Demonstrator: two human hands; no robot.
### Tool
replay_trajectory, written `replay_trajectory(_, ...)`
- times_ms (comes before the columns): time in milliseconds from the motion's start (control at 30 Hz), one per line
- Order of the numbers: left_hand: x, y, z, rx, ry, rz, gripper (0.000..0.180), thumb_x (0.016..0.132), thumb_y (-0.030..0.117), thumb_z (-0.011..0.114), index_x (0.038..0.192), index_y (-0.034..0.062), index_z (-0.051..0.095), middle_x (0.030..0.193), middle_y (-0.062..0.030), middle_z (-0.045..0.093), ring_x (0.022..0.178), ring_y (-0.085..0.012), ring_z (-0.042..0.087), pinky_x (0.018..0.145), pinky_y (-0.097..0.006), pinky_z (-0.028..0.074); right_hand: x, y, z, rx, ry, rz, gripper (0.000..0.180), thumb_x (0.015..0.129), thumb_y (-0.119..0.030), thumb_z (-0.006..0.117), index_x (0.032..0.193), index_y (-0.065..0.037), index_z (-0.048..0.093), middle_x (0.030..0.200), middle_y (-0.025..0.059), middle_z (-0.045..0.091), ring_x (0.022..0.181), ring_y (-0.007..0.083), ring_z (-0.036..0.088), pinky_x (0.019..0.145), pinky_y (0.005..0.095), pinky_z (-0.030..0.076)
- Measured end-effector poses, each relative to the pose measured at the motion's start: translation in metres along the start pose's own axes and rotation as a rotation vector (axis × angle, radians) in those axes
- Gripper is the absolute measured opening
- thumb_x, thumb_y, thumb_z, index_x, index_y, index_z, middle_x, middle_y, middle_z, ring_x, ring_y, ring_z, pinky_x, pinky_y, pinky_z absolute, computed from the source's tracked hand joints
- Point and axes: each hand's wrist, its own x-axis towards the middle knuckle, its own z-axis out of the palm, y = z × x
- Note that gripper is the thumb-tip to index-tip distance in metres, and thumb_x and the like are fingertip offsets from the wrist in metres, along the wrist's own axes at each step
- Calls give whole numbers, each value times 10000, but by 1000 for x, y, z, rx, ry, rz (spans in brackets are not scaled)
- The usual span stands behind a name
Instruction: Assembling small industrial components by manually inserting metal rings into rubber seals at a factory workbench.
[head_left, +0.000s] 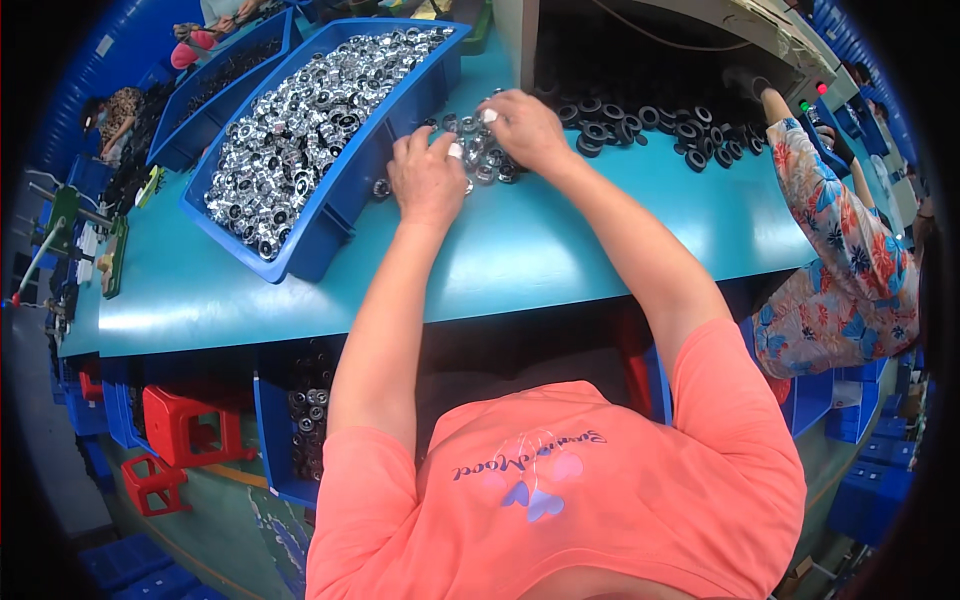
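Observation:
Several small round clear-and-black wheel-like parts (484, 152) lie in a loose cluster on the turquoise table (530, 245). My left hand (428, 178) rests at the near left of the cluster, its fingers bent but apart; white tape wraps one finger. At the cluster's far right, my right hand (528, 128) has its fingers curled together, one of them also taped white. What lies beneath its fingertips is hidden. Left of my hands stands a long blue bin (325, 215), heaped with shiny clear-and-black round parts (310, 130).
Black rings (600, 130) are strewn at the far right, before a dark opening. A second blue bin (215, 95) with dark parts stands at far left. A person in a flowered top (840, 240) works on the right. Red stools (195, 425) stand below the table.

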Motion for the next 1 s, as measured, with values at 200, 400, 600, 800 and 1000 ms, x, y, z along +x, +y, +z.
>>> replay_trajectory(200, -15, -25, -40, -111, 47, 148, 356, 793, -79, 570, 1075, 87, 710, 1242, -131, 612, 1190, -336, 545, 1003, -418, 468, 37, 24, 11, -160, -96, 56, 342, 892, -178, 534, 1196, -137, 683, 1198, 81, 656, 1167, 299, 577, 997, 422, 480)
replay_trajectory(400, -26, -33, -43, -158, 43, 129, 338, 803, -85, 578, 1063, 88, 707, 1193, -120, 632, 1152, -322, 563, 968, -410, 489, 56, 8, 20, -342, -485, 183, 372, 946, -244, 498, 1285, -195, 642, 1210, 85, 672, 1130, 300, 625, 957, 437, 506)
replay_trajectory(600, -38, -34, -38, -206, 88, 134, 342, 792, -89, 577, 1049, 92, 711, 1079, -98, 656, 1042, -302, 582, 912, -403, 500, 22, 14, 2, -88, -348, 1, 340, 959, -260, 511, 1253, -154, 644, 1227, 120, 643, 1138, 329, 598, 968, 433, 479)
replay_trajectory(800, -38, -34, -44, -210, 202, 156, 379, 764, -99, 517, 1045, 70, 706, 985, -96, 686, 961, -289, 606, 875, -390, 499, -27, 40, -60, 37, -113, 43, 282, 881, -252, 642, 1102, -92, 715, 1021, 88, 690, 876, 240, 660, 802, 351, 527)
replay_trajectory(1000, -41, -23, -49, -257, 174, 196, 370, 772, -96, 532, 1049, 80, 703, 877, -87, 672, 850, -277, 609, 769, -383, 506, -66, -5, -79, -54, -474, 112, 526, 797, -422, 725, 1262, -198, 621, 1212, 117, 606, 1076, 315, 617, 924, 441, 494)
